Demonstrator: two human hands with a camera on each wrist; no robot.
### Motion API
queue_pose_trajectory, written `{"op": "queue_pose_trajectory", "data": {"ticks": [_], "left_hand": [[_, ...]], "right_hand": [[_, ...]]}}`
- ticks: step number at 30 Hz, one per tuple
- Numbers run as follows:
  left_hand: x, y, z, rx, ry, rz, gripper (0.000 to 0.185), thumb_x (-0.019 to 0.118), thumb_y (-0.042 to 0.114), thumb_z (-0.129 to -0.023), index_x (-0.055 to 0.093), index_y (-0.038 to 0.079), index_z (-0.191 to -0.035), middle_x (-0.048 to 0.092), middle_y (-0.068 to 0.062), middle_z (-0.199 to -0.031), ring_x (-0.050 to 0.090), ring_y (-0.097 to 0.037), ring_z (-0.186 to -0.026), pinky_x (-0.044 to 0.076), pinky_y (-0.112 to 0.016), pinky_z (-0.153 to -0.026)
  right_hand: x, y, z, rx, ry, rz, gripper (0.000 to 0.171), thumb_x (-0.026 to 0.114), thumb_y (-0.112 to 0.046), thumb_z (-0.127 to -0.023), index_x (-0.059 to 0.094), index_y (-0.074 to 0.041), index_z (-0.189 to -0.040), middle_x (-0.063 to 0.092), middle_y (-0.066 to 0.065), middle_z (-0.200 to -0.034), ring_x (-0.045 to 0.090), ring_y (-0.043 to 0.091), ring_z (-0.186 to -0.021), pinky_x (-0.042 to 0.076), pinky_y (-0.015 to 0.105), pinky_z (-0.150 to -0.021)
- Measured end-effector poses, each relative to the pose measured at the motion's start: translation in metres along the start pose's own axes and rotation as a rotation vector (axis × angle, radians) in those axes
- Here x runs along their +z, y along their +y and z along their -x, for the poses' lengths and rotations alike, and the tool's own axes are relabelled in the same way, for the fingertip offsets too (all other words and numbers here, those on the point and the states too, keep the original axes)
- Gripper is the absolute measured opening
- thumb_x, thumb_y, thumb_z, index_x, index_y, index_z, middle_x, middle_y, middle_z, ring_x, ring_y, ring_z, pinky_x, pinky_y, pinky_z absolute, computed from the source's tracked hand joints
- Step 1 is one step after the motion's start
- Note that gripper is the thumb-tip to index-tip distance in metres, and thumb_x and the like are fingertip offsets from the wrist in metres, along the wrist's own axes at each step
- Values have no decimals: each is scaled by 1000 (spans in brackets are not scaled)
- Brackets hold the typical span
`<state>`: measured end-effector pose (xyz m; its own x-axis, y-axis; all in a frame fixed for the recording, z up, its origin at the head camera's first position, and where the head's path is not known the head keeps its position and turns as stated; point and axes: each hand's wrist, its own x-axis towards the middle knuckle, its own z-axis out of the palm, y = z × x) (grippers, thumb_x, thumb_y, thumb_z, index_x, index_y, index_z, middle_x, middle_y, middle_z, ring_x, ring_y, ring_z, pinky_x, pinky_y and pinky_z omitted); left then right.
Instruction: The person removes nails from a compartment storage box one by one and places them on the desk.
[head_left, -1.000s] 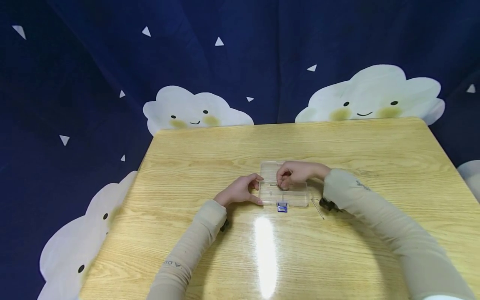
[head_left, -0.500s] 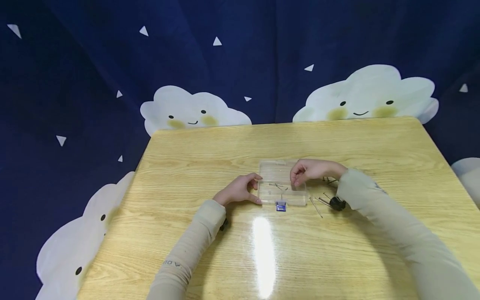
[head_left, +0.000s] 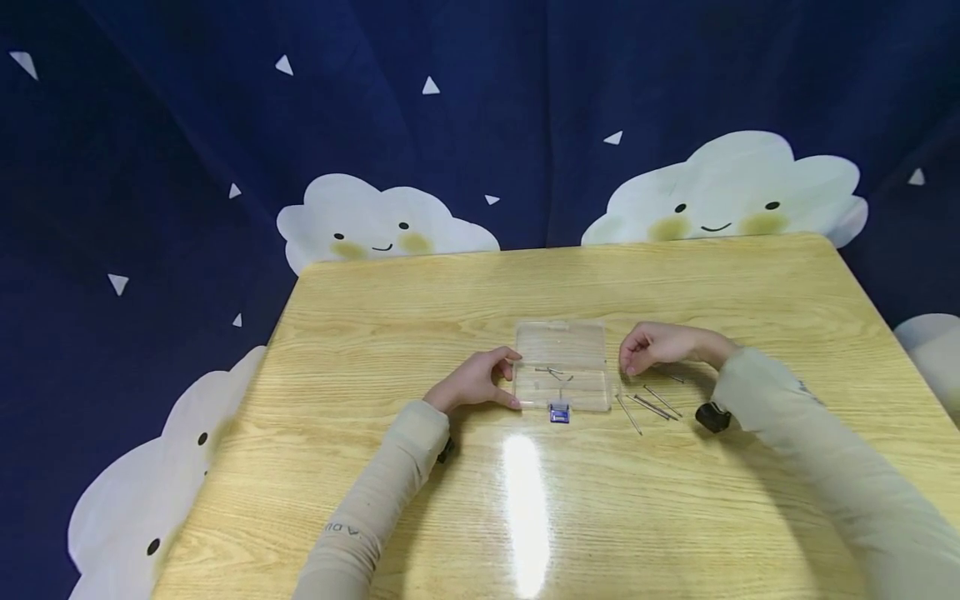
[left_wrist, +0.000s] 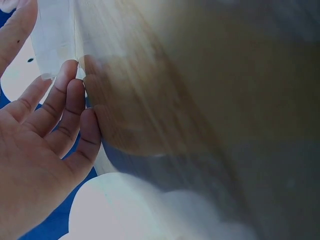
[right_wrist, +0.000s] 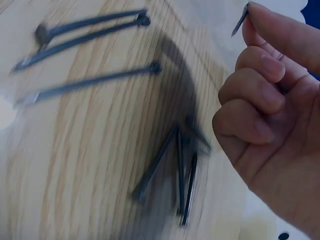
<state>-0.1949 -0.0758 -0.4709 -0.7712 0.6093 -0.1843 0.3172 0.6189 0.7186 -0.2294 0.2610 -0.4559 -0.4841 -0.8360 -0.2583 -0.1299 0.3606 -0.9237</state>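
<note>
A clear plastic box (head_left: 532,398) with a blue latch (head_left: 558,413) lies with its lid (head_left: 560,342) folded back on the table. My left hand (head_left: 477,380) holds the box at its left side, thumb at the front corner and index finger near the hinge. In the left wrist view, the left hand's other fingertips rest along the table. A few small nails (head_left: 550,370) lie inside the box. To its right, my right hand (head_left: 660,346) pinches a short nail (right_wrist: 240,23) between thumb and index finger, point downward, the other fingers curled in.
Several longer loose nails (head_left: 651,406) are scattered on the wooden table (head_left: 420,300) right of the box. More loose nails (right_wrist: 180,170) lie below the right hand. A dark blue curtain (head_left: 450,125) with printed clouds hangs behind the table.
My right hand has lifted out of the box and moved right, over the table beside it. Nails in the box and on the table have come into sight. The left hand stays put.
</note>
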Motion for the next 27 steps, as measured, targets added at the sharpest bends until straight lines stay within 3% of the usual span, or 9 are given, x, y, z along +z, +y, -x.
{"op": "queue_pose_trajectory", "data": {"ticks": [4, 10, 15, 22, 27], "left_hand": [[1, -1, 0, -1, 3, 1, 70, 83, 23, -65, 49, 4, -124, 56, 0, -87, 51, -14, -82, 41, -24, -81], [0, 0, 1, -13, 2, -1, 71, 83, 23, -65, 49, 6, -124, 57, -2, -88, 51, -15, -83, 41, -25, -80], [0, 2, 1, -11, 2, 6, 70, 83, 23, -65, 49, 5, -124, 56, -3, -88, 50, -16, -82, 41, -26, -80], [0, 1, 2, 8, 10, 15, 69, 83, 21, -65, 50, 3, -123, 56, -1, -86, 51, -15, -81, 41, -25, -80], [0, 0, 2, 1, 1, 15, 69, 82, 21, -66, 49, 4, -124, 56, -2, -87, 50, -16, -81, 41, -25, -77]], "right_hand": [[-7, 5, 13, 58, 63, 1, 17, 60, 0, -82, 57, 16, -85, 54, -2, -65, 41, 4, -55, 37, 21, -53], [-24, 12, 29, 181, 192, 4, 19, 59, -4, -84, 58, 14, -87, 47, -4, -58, 32, 3, -47, 28, 22, -45], [-37, 19, 38, 279, 286, -1, 22, 60, -10, -86, 61, 10, -94, 42, -4, -56, 31, 6, -47, 29, 24, -47], [-47, 31, 46, 369, 453, 23, 24, 60, -12, -86, 61, 9, -97, 54, -1, -69, 40, 8, -53, 36, 24, -49], [-52, 39, 47, 414, 523, -19, 26, 60, -11, -86, 61, 11, -100, 51, -5, -60, 35, 5, -46, 32, 21, -44]]}}
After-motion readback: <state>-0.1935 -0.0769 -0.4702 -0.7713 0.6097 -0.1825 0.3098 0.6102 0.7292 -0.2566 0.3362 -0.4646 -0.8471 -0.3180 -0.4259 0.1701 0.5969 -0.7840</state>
